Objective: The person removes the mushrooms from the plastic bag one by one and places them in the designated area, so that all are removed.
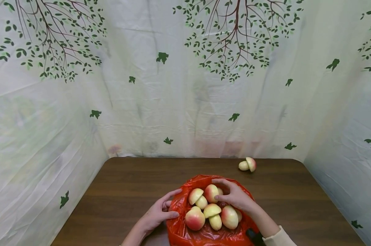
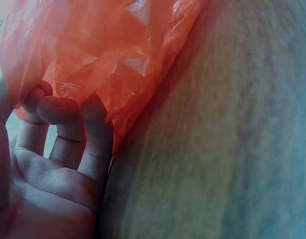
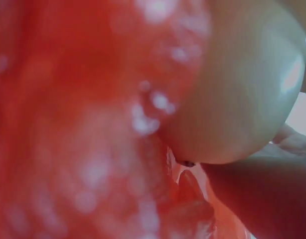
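A red plastic bag (image 1: 180, 235) lies spread on the table with several toy mushrooms in it, their caps pale yellow and pink. My left hand (image 1: 156, 213) holds the bag's left edge; in the left wrist view its fingers (image 2: 68, 134) curl against the thin red plastic. Inside the bag, my right hand (image 1: 236, 196) has thumb and fingers round a mushroom (image 1: 210, 193) at the back. Close to the right wrist camera, a pale rounded mushroom cap (image 3: 242, 89) fills much of the view, beside blurred red plastic.
One more mushroom (image 1: 247, 165) lies on its side near the back edge of the brown wooden table (image 1: 127, 184). Behind and at both sides hangs a pale cloth (image 1: 185, 112) printed with branches and green leaves. A black strap (image 1: 254, 236) shows at my right wrist.
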Motion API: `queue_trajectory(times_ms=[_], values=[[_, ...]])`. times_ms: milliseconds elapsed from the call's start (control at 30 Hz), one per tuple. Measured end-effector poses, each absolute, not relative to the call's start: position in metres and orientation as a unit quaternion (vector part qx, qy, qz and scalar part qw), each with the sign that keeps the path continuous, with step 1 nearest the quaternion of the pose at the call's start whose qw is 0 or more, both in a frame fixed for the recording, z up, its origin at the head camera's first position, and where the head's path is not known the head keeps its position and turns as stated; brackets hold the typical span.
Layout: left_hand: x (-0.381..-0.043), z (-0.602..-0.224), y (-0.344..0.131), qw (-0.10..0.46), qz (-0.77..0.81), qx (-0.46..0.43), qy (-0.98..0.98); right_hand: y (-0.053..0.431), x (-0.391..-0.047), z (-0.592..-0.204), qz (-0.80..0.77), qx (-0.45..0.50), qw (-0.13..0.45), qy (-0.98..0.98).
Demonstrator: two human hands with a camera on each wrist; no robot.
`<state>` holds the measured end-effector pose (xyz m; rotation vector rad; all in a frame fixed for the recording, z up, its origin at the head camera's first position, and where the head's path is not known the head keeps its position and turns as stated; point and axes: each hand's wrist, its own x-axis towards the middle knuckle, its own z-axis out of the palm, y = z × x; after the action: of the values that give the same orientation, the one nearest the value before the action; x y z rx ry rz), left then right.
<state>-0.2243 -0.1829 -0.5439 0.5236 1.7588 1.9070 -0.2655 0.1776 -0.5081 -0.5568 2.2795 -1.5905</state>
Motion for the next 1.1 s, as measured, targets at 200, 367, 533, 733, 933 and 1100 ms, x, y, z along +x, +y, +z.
queue_trajectory(times_ms=[200, 367, 533, 733, 933, 1100], values=[[-0.2247, -0.5432, -0.1827, 0.245, 0.698, 0.194, 0.644, 0.178, -0.2653, -0.5107, -0.559, -0.19, 0.176, 0.787], [-0.2246, -0.543, -0.1827, 0.246, 0.697, 0.193, 0.645, 0.1779, -0.2666, -0.5138, -0.557, -0.2, 0.172, 0.788], [-0.2243, -0.5438, -0.1829, 0.248, 0.697, 0.189, 0.645, 0.1769, -0.2664, -0.5159, -0.553, -0.215, 0.161, 0.789], [-0.2241, -0.5436, -0.1831, 0.253, 0.7, 0.186, 0.641, 0.1757, -0.2655, -0.5163, -0.555, -0.212, 0.161, 0.788], [-0.2245, -0.5436, -0.1829, 0.251, 0.702, 0.19, 0.639, 0.1759, -0.2647, -0.5124, -0.556, -0.209, 0.16, 0.788], [-0.2246, -0.5439, -0.1827, 0.251, 0.701, 0.189, 0.64, 0.1763, -0.263, -0.5073, -0.56, -0.198, 0.163, 0.788]])
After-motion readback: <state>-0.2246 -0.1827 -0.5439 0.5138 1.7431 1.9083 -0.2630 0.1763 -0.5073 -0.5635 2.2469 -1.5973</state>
